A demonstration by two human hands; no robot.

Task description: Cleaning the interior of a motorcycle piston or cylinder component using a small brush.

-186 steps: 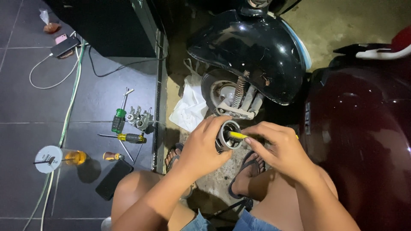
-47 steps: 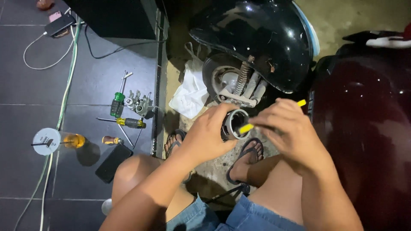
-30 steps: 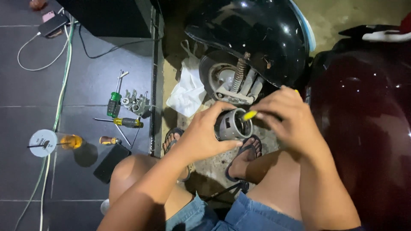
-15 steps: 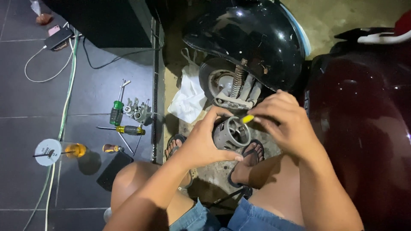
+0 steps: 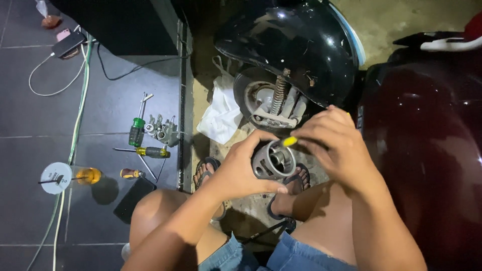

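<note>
While cradling the round grey metal housing (image 5: 272, 160) over the knees in the curled left hand (image 5: 241, 168), keep steady; with right hand (image 5: 336, 145) pinched on the yellow-handled tool (image 5: 289, 141), probe gently inside.

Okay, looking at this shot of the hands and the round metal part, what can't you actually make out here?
Head view:
- Yellow tool: only the tip shows; the right hand covers the rest.
- Round metal part: its far side is hidden by the left hand.
- Small metal piece on the floor: too small to identify.
- Maroon body: cut off by the right edge.
</note>
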